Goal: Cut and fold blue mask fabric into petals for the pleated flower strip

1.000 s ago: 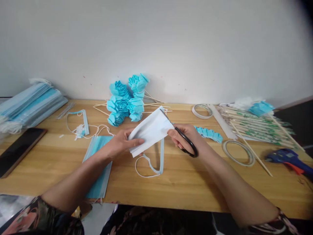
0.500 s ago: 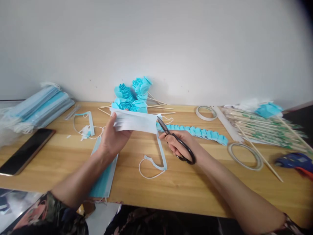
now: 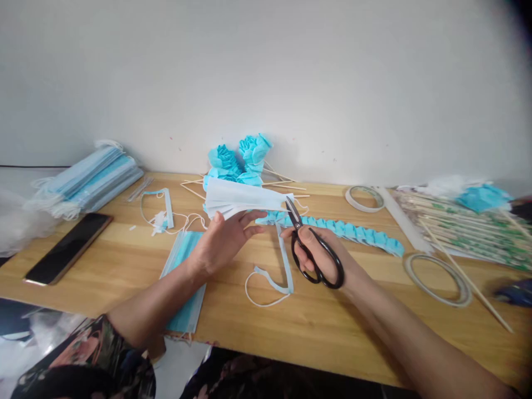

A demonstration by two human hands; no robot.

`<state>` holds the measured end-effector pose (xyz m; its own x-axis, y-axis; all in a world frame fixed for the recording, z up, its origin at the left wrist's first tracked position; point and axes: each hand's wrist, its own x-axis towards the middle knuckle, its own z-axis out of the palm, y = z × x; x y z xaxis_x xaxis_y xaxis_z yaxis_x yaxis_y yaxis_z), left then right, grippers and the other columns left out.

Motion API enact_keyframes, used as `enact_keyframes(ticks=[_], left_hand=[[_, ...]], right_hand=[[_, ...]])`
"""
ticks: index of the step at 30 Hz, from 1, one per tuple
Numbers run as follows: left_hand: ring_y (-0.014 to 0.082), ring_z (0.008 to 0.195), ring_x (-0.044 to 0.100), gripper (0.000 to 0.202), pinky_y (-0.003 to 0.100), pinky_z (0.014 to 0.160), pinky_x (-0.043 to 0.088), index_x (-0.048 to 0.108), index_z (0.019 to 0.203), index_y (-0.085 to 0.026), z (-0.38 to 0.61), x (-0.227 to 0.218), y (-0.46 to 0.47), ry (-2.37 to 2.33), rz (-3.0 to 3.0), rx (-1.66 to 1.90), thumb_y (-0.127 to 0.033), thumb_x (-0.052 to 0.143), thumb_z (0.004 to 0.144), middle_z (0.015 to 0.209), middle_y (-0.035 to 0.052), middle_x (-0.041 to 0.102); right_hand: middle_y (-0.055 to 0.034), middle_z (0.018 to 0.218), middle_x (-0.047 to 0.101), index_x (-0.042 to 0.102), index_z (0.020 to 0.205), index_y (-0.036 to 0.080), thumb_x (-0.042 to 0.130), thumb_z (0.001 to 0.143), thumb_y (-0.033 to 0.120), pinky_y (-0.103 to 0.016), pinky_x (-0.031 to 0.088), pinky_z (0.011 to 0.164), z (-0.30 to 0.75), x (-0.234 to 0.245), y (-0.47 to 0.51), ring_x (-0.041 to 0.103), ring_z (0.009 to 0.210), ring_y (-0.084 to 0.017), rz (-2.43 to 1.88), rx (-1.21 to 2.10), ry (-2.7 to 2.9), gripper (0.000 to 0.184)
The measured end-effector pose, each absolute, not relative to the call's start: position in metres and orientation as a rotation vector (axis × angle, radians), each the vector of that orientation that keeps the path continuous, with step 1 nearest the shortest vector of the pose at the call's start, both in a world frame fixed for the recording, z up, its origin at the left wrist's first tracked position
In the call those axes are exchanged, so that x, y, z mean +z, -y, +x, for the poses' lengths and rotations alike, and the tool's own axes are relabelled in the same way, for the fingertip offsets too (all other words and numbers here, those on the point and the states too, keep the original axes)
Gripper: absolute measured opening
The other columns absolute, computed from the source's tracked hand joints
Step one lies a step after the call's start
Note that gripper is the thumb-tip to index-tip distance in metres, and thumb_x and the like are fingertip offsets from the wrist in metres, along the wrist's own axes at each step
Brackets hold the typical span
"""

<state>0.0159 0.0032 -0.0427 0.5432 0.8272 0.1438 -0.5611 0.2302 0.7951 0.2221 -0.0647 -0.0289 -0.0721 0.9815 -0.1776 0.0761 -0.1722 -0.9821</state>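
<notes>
A pale, pleated face mask (image 3: pixel 245 195) is raised over the table, its folds fanning at the left end. My left hand (image 3: pixel 222 241) has it loosely at the lower edge, thumb and fingers spread around it. In my right hand (image 3: pixel 318 255) are black-handled scissors (image 3: pixel 297 221), their blades at the mask's right end. Below that end hangs a cut edge strip (image 3: pixel 286 266) with its white ear loop on the table. Under my left forearm lies a blue face mask (image 3: pixel 189 293). Behind the raised mask stand blue ruffled flowers (image 3: pixel 239 158) on thin sticks.
A stack of masks (image 3: pixel 93 180) and a phone (image 3: pixel 68 249) are at left, near a cut strip (image 3: pixel 168 208). Rightward lie a gathered blue strip (image 3: pixel 353 233), tape rolls (image 3: pixel 366 208), a bundle of sticks (image 3: pixel 469 221) and a glue gun (image 3: pixel 515 292).
The view has shifted, moving the scene rightward. My left hand has dropped lower on the mask, and its fingers now show below the edge. The mask's left end has fanned out.
</notes>
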Motion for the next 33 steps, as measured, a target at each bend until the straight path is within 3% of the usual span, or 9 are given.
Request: enact_keyframes(ticks=[5,9,12,15,19,25,33], left_hand=[[0.0252,0.110,0.059,0.047,0.035,0.082,0.051,0.062,0.120,-0.029,0.018,-0.047,-0.003,-0.359,0.838,1.036,-0.048,0.072,0.078,0.115,0.0051,0.066],[0.0239,0.107,0.060,0.060,0.032,0.077,0.051,0.054,0.132,-0.030,0.022,-0.046,0.003,-0.432,0.818,1.050,-0.040,0.075,0.077,0.118,0.0078,0.065],[0.0247,0.106,0.061,0.059,0.033,0.079,0.050,0.057,0.129,-0.027,0.023,-0.046,0.002,-0.452,0.762,1.028,-0.040,0.077,0.075,0.117,0.0084,0.066],[0.0222,0.099,0.063,0.047,0.033,0.083,0.049,0.065,0.117,-0.022,0.023,-0.048,-0.003,-0.521,0.673,1.038,-0.040,0.076,0.075,0.104,0.0071,0.069],[0.0171,0.092,0.063,0.033,0.030,0.091,0.046,0.069,0.101,-0.015,0.023,-0.051,-0.004,-0.660,0.631,1.088,-0.025,0.080,0.071,0.096,0.0048,0.070],[0.0170,0.083,0.064,0.032,0.030,0.086,0.048,0.069,0.092,-0.013,0.024,-0.048,0.000,-0.693,0.691,1.057,-0.027,0.083,0.067,0.088,0.0051,0.070],[0.0157,0.084,0.065,0.028,0.028,0.088,0.050,0.067,0.093,-0.013,0.027,-0.041,0.002,-0.799,0.503,1.134,-0.023,0.080,0.070,0.087,0.0037,0.071]], right_hand=[[0.0067,0.045,0.044,0.065,0.095,0.014,0.050,0.083,0.071,-0.020,0.035,0.036,0.219,-0.033,0.066,0.041,0.036,-0.008,-1.324,1.396,1.247,0.060],[0.0069,0.045,0.045,0.066,0.094,0.014,0.056,0.081,0.064,-0.020,0.035,0.037,0.214,-0.037,0.068,0.039,0.034,-0.006,-1.359,1.488,1.275,0.053],[0.0064,0.046,0.047,0.067,0.096,0.015,0.063,0.075,0.060,-0.019,0.030,0.037,0.213,-0.041,0.068,0.040,0.035,-0.006,-1.420,1.544,1.293,0.049],[0.0057,0.047,0.048,0.066,0.098,0.015,0.064,0.074,0.058,-0.019,0.030,0.038,0.213,-0.042,0.068,0.041,0.037,-0.006,-1.438,1.533,1.318,0.050],[0.0054,0.049,0.047,0.066,0.101,0.015,0.057,0.078,0.067,-0.020,0.031,0.040,0.215,-0.043,0.068,0.039,0.037,-0.006,-1.410,1.476,1.372,0.057],[0.0063,0.050,0.042,0.065,0.100,0.015,0.053,0.078,0.076,-0.025,0.040,0.046,0.215,-0.045,0.070,0.043,0.042,-0.010,-1.338,1.447,1.448,0.067],[0.0012,0.065,0.051,0.062,0.104,0.015,0.051,0.075,0.080,-0.027,0.045,0.053,0.213,-0.036,0.070,0.046,0.051,-0.011,-1.190,1.527,1.492,0.071]])
